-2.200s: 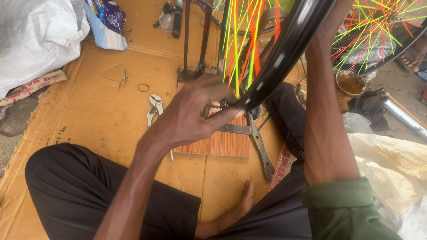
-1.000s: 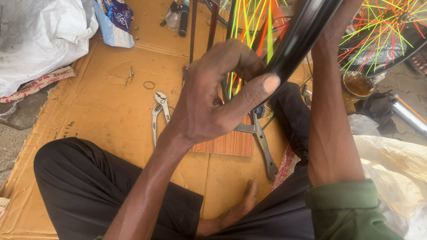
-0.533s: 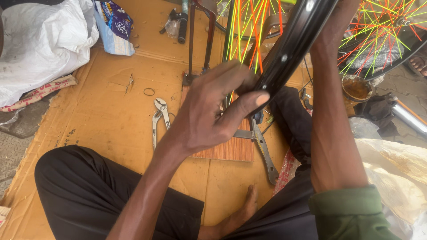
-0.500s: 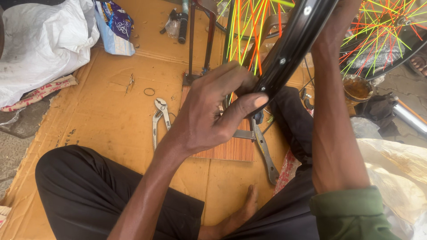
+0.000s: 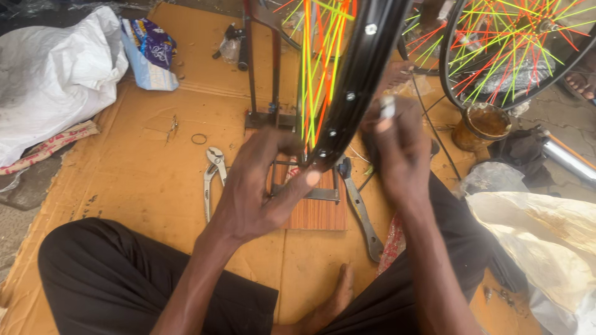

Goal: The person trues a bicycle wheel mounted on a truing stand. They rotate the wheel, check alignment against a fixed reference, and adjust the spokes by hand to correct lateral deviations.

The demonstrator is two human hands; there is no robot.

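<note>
Left hand (image 5: 257, 189): curled at the lower edge of the black wheel rim (image 5: 360, 74), thumb pressed up against the rim's underside, fingers bent at the spokes; its grip is partly closed on the rim.
Right hand (image 5: 400, 149): raised just right of the rim, fingers pinched shut on a small silvery piece (image 5: 387, 107); blurred, so what the piece is cannot be told.
Wheel rim: upright, tilted, in a dark metal stand (image 5: 261, 74) near the far middle of the cardboard sheet (image 5: 124, 180), strung with yellow, green and red spokes (image 5: 320, 49).
Pliers (image 5: 212, 177): flat on the cardboard, just left of the left hand.
Wrench (image 5: 360, 208): lying on the cardboard below the rim, beside a striped wooden board (image 5: 316, 214).
Second wheel (image 5: 515, 43): at the far right corner, well apart from the hands.
White sack (image 5: 53, 74): at the cardboard's far left edge.
</note>
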